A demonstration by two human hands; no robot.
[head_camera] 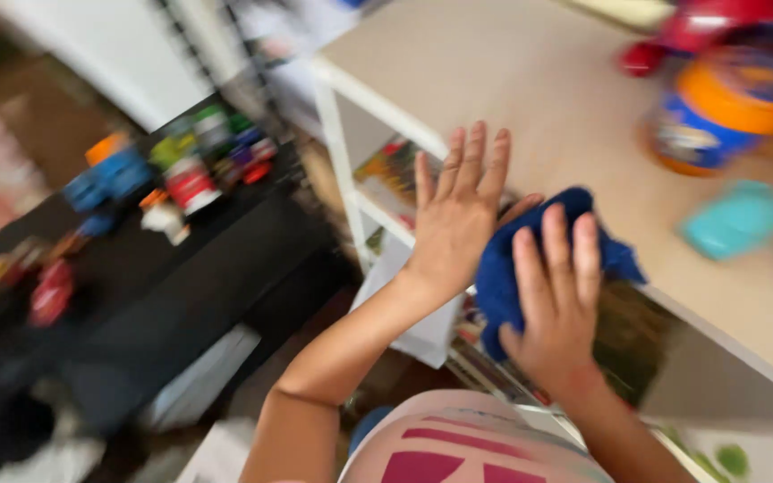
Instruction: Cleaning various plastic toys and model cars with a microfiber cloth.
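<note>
A dark blue cloth (503, 268) lies bunched at the front edge of a pale wooden tabletop (530, 80). My right hand (555, 304) rests flat on the cloth, fingers spread and pointing away from me, pressing it down. My left hand (458, 215) is open just to the left of the cloth, palm down with fingers straight, its thumb touching the cloth's upper edge. It holds nothing. The whole view is blurred by motion.
On the table's right stand an orange-and-blue jar (717, 112), a red toy (700, 31) and a teal flat object (740, 219). Below the top, a white-framed shelf (386, 179) holds books. To the left, a black low table (181, 268) carries several small colourful containers.
</note>
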